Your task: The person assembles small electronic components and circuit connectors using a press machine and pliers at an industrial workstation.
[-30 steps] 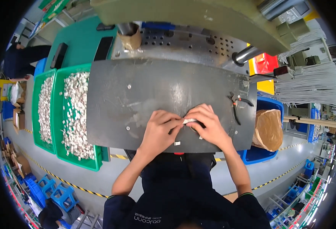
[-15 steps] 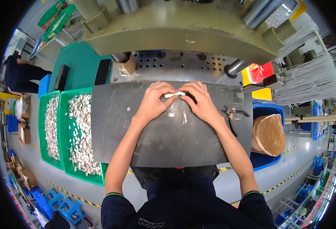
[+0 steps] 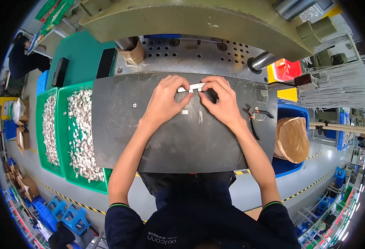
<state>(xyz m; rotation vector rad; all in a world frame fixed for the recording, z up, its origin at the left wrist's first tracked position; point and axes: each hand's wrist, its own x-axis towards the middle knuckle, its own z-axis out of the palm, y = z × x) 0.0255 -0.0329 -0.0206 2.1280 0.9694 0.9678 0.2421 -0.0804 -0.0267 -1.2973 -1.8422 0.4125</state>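
Note:
A short white strip (image 3: pixel 197 86) with small tabs on its near side is held level between my hands, just above the dark metal plate (image 3: pixel 178 149). My left hand (image 3: pixel 166 98) pinches its left end between thumb and fingers. The right end sits in the curled fingers of my right hand (image 3: pixel 224 101). Fingers cover both ends of the strip. Just nearer to me, a small white square piece (image 3: pixel 185 112) lies on the plate. Off to the right of my right hand rest cutting pliers (image 3: pixel 253 120) with dark and orange handles.
Green bins (image 3: pixel 100 185) of small white pieces stand at the left. A press with a heavy beam (image 3: pixel 190 25) and perforated bed (image 3: pixel 190 62) spans the far side. A blue bin (image 3: pixel 292 166) with a brown paper bag (image 3: pixel 292 139) stands right. A person (image 3: pixel 27 58) is far left.
The whole view has shifted slightly. My hands have spread a little, and more of the white strip shows between them. The small square piece and the pliers keep their places on the plate.

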